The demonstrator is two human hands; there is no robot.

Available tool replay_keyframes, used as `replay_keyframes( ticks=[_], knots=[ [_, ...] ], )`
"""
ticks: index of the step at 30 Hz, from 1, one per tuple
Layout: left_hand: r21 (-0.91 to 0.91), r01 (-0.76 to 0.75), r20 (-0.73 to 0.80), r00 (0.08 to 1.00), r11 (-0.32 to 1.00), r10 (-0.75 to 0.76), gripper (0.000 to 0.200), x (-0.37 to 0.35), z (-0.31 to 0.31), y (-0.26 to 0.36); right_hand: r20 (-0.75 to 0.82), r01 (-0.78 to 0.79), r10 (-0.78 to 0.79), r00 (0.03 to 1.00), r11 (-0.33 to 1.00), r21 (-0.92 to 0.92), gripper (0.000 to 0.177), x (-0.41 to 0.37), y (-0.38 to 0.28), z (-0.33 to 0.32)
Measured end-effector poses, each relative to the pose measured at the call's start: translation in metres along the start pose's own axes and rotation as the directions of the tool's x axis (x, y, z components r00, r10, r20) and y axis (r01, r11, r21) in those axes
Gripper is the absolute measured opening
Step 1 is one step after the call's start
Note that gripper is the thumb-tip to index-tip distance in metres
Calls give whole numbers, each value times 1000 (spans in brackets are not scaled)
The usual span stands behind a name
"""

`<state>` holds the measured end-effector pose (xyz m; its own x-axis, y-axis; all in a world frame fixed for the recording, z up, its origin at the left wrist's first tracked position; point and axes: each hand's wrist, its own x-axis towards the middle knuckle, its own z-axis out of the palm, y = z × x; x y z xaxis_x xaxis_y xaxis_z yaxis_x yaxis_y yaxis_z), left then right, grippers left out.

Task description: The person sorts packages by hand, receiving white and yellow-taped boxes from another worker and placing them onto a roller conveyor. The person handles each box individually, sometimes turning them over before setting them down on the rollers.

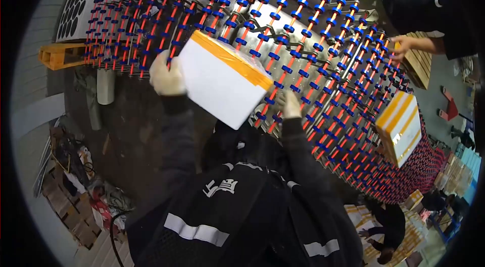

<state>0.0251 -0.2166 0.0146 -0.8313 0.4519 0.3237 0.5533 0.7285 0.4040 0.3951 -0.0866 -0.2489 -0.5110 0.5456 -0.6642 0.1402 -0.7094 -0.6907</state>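
Observation:
A white box (222, 80) with orange tape along its top edge sits tilted at the near side of the roller conveyor (288, 70), which has red-orange bars and blue wheels. My left hand (168, 76), in a pale glove, grips the box's left side; part of its fingers is hard to make out. Just off the box's right corner is my right hand (290, 105), also pale-gloved. A small gap shows between it and the box, and its slightly bent fingers hold nothing visible.
Another taped white box (400, 128) rests farther right on the conveyor. Across it, a person's hand (411, 47) touches the far edge. Wooden pallets (61, 56) stand beyond. Another person (386, 229) bends by taped boxes at lower right; cartons and clutter (76, 191) lie at left.

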Motion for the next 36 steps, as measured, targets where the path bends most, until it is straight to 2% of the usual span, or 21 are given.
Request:
replay_keyframes(
  ticks=[2,3,4,8,10,12,14,18,19,20,21,22,23,26,30,31,32,33,34,35,36],
  knots=[
    [-439,535,445,827,721,-343,31,21,77,-122,-253,42,-59,966,997,-71,64,62,28,59],
    [-518,778,729,619,355,-292,32,12,80,-119,-159,-19,89,983,918,396,72,38,-16,98],
    [-397,916,916,392,-52,-87,33,2,79,-111,-4,-106,169,986,635,765,79,9,-80,131],
    [-507,862,860,504,-26,-79,42,-40,74,-103,67,141,-255,965,712,688,61,13,-118,88],
    [-734,626,666,740,263,96,45,-62,84,-92,122,468,-609,784,708,529,61,-35,-205,88],
    [-683,164,428,879,711,208,52,-52,109,-58,7,576,-671,742,642,506,66,-82,-267,96],
    [-894,146,156,988,424,-11,28,-26,155,-32,-44,694,-744,666,597,403,75,-84,-289,73],
    [-891,392,439,873,229,214,25,11,198,35,-158,760,-772,616,529,379,73,-73,-279,1],
    [-875,423,478,828,234,292,25,5,206,56,-207,810,-784,585,578,100,67,-73,-265,-26],
    [-858,438,513,769,269,383,24,-8,218,78,-232,786,-803,550,591,-180,63,-74,-257,-44],
    [-845,446,535,697,296,477,24,-27,226,101,-363,485,-811,458,571,-662,56,-78,-244,-52],
    [-848,425,526,597,317,605,24,-66,228,122,-189,92,-816,546,283,-955,49,-117,-275,-19],
    [-859,373,506,508,352,697,23,-88,231,134,249,181,-943,221,-212,-960,46,-105,-245,-35],
    [-903,199,425,281,381,861,22,-189,183,149,116,-94,-928,354,-159,-983,53,-138,-208,-16],
    [-915,-135,223,618,381,754,24,-149,109,140,-184,-567,-839,513,-170,-806,55,-184,-195,-117],
    [-764,-239,354,621,599,699,18,-117,102,121,-287,-672,-810,511,-167,-722,55,-191,-191,-148],
    [-758,-305,5,881,577,473,10,-86,94,100,-428,-769,-771,471,-120,-628,56,-196,-190,-173],
    [-734,-387,-245,918,559,313,8,-45,86,73,-699,-874,-626,345,58,-483,54,-206,-200,-188],
    [-441,-35,89,993,897,82,13,-33,84,29,-694,-814,-701,163,302,-497,53,-201,-162,-268],
    [-504,-361,-460,881,784,110,20,8,60,6,-646,-772,-671,364,171,-613,50,-178,-147,-284],
    [-172,-215,-321,935,961,152,37,32,6,-33,-577,-699,-605,549,46,-714,47,-168,-134,-302]
  ],
)
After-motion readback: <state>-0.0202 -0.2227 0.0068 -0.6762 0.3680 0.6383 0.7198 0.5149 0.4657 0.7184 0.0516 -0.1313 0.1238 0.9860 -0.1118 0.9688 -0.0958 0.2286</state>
